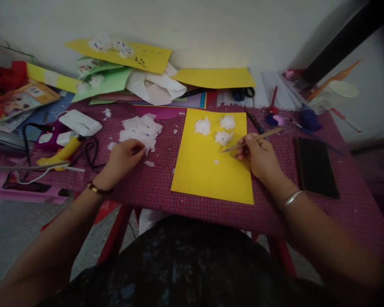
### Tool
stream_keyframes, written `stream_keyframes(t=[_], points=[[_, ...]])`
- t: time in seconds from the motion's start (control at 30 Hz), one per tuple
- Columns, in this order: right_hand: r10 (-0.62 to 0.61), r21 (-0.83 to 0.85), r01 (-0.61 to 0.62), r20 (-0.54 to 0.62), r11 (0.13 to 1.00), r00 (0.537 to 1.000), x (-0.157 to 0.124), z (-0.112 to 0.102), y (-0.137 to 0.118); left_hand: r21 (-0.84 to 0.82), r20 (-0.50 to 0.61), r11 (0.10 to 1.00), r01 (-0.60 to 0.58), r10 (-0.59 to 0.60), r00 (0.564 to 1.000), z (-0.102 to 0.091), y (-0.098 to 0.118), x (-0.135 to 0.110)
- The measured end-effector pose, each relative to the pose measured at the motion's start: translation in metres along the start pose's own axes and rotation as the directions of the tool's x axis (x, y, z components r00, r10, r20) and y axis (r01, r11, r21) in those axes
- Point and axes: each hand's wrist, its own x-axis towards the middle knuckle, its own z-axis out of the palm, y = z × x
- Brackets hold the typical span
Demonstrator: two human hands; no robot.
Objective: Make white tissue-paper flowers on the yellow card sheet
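Note:
My left hand (124, 157) rests at the near edge of a pile of small white paper pieces (141, 130), its fingers curled in a pinch. Whatever lies between those fingertips is hidden. In my right hand (259, 153) is a slim wooden stick (269, 133) with a pointed tip, gripped like a pen. The tip hovers over or touches a yellow paper sheet (208, 175); I cannot tell which. Three fluffy white paper clusters (223, 137) sit on the sheet's upper part, just beyond the tip. A small white scrap (216, 162) lies below them.
A yellow glue gun (60, 154) and a white power adapter (81, 123) with cords lie at left. Behind are decorated yellow (153, 59) and green sheets (112, 81). At right lie a black notebook (316, 168), a patterned pen (254, 121) and a dark blue lump (309, 118).

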Motion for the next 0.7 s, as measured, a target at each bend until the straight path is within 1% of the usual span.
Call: stream_keyframes(t=[0.07,0.13,0.23,0.33,0.4,0.43,0.5,0.57,0.63,0.7], points=[[-0.003,-0.015,0.004,0.014,1.000,1.000,0.000,-0.001,0.001,-0.005,-0.003,0.999,0.037,-0.037,0.999,-0.001,0.000,0.004],[0.004,-0.019,-0.004,0.024,1.000,1.000,0.001,-0.002,0.001,-0.046,-0.015,0.995,0.087,-0.088,0.996,-0.002,0.000,0.007],[0.019,-0.004,-0.019,0.032,1.000,0.999,0.000,-0.002,0.001,-0.211,0.003,0.962,0.172,-0.175,0.985,-0.010,0.002,0.009],[0.021,0.022,-0.022,0.037,1.000,0.999,0.000,0.000,0.000,-0.435,-0.018,0.876,0.209,-0.241,0.970,-0.026,0.010,0.009],[0.012,0.038,-0.013,0.036,0.999,0.999,0.000,0.000,0.000,-0.575,-0.053,0.795,0.192,-0.270,0.961,-0.035,0.020,0.010],[0.008,0.044,-0.010,0.038,0.999,0.999,0.001,0.001,0.000,-0.639,-0.052,0.748,0.176,-0.271,0.961,-0.038,0.027,0.011],[0.009,0.050,-0.012,0.048,0.999,0.999,0.001,0.001,0.000,-0.737,-0.003,0.659,0.150,-0.226,0.974,-0.039,0.041,0.016],[0.016,0.055,-0.019,0.060,0.998,0.998,0.001,0.002,0.000,-0.778,0.068,0.611,0.147,-0.150,0.986,-0.033,0.056,0.025],[0.018,0.057,-0.021,0.053,0.998,0.998,0.001,0.003,-0.002,-0.774,0.114,0.618,0.135,-0.074,0.991,-0.022,0.072,0.038],[0.019,0.057,-0.021,0.025,0.998,1.000,0.003,0.004,-0.002,-0.761,0.137,0.639,0.112,-0.011,0.991,-0.006,0.089,0.056]])
